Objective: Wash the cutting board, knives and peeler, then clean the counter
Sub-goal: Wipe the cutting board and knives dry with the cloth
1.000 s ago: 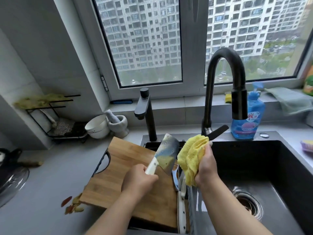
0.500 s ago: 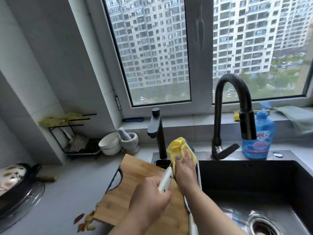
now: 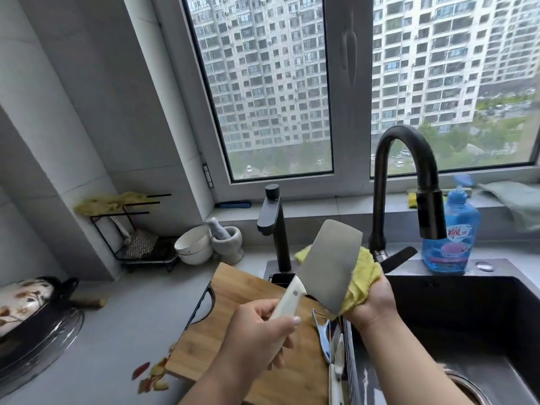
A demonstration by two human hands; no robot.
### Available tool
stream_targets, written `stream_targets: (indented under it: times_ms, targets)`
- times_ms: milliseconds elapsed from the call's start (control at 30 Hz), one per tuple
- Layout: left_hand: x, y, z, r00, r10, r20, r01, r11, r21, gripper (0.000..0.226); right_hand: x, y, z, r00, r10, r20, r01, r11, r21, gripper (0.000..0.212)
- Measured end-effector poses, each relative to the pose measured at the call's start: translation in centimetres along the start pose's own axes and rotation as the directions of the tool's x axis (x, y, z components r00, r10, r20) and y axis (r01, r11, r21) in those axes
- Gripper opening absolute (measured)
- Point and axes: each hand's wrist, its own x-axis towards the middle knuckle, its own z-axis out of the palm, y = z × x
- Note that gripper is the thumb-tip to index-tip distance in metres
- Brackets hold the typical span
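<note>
My left hand (image 3: 260, 337) grips the white handle of a cleaver (image 3: 330, 264), whose broad steel blade points up and to the right. My right hand (image 3: 372, 302) presses a yellow cloth (image 3: 363, 276) against the far side of the blade. Below them a wooden cutting board (image 3: 233, 311) lies across the sink's left edge. A blue-and-white peeler (image 3: 321, 334) and a second white-handled knife (image 3: 336, 372) rest at the board's right side. Peel scraps (image 3: 152, 375) lie on the grey counter (image 3: 117, 331) by the board's near corner.
The dark sink (image 3: 467, 331) fills the right, with a black arched faucet (image 3: 406, 194) and a smaller black tap (image 3: 274, 229) behind it. Blue dish soap (image 3: 453, 238) stands at the sink's back. A bowl (image 3: 194, 244), mortar (image 3: 228, 244), rack (image 3: 137, 238) and pot (image 3: 29, 311) occupy the left.
The cleaver's blade has turned its flat side toward me and risen. My right hand with the cloth went from covering the blade's near face to behind it. The camera tilted upward.
</note>
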Motion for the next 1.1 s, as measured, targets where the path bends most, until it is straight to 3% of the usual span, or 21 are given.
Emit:
stream_targets:
  times_ms: [67, 200, 267, 400, 500, 567, 600, 667, 700, 733, 967, 1033, 1100]
  targets:
    - [0.1, -0.2, 0.2, 1.0, -0.023, -0.003, 0.023, 0.999, 0.03, 0.032, -0.5, -0.4, 0.4, 0.998, -0.026, 0.053, 0.022, 0.997, 0.074, 0.057]
    - [0.5, -1.7, 1.0, 0.986, 0.148, -0.079, -0.1, 0.896, 0.433, 0.058, -1.3, -1.1, 2.0, 0.994, -0.086, 0.073, 0.08, 0.993, 0.081, 0.07]
    - [0.6, -1.8, 1.5, 0.983, 0.175, -0.055, -0.133, 0.887, 0.443, 0.054, -1.9, -0.8, 2.7, 0.992, -0.113, 0.061, 0.11, 0.993, 0.048, 0.072]
    - [1.0, -1.1, 2.3, 0.999, -0.001, 0.046, -0.004, 0.994, 0.112, 0.042, -2.9, 0.2, 4.0, 0.975, -0.216, 0.05, 0.219, 0.972, -0.089, 0.063]
    - [1.4, -0.5, 2.6, 0.984, -0.125, 0.128, 0.145, 0.975, -0.166, 0.039, -4.2, 1.3, 5.2, 0.966, -0.24, 0.097, 0.258, 0.91, -0.324, 0.056]
    - [1.4, 0.0, 2.6, 0.967, -0.166, 0.191, 0.215, 0.938, -0.272, 0.038, -4.7, 2.5, 5.7, 0.959, -0.25, 0.129, 0.281, 0.808, -0.519, 0.053]
    - [1.4, 0.2, 2.7, 0.959, -0.174, 0.225, 0.238, 0.925, -0.296, 0.037, -4.8, 3.1, 5.8, 0.945, -0.292, 0.145, 0.313, 0.684, -0.659, 0.051]
    - [1.0, 0.6, 2.7, 0.938, -0.182, 0.296, 0.276, 0.908, -0.315, 0.032, -4.7, 4.1, 5.8, 0.907, -0.359, 0.221, 0.324, 0.259, -0.91, 0.054]
    - [0.8, 0.6, 2.6, 0.926, -0.184, 0.331, 0.292, 0.902, -0.318, 0.03, -4.5, 4.4, 5.6, 0.898, -0.36, 0.252, 0.296, 0.072, -0.952, 0.056]
    - [0.5, 0.7, 2.5, 0.913, -0.187, 0.363, 0.312, 0.893, -0.324, 0.029, -4.5, 4.4, 5.6, 0.905, -0.346, 0.248, 0.256, -0.024, -0.966, 0.056]
    - [-1.1, 0.6, 1.3, 0.864, -0.197, 0.462, 0.384, 0.852, -0.355, 0.04, -1.8, 1.8, 4.7, 0.883, -0.429, 0.19, 0.091, -0.241, -0.966, 0.052]
    - [-1.7, 0.6, 1.2, 0.861, -0.194, 0.47, 0.389, 0.846, -0.364, 0.038, -0.5, 0.8, 3.9, 0.869, -0.467, 0.16, 0.058, -0.225, -0.973, 0.051]
    - [-2.2, 0.4, 0.9, 0.856, -0.195, 0.479, 0.404, 0.83, -0.384, 0.037, 0.6, -0.2, 3.1, 0.853, -0.512, 0.101, 0.058, -0.098, -0.994, 0.045]
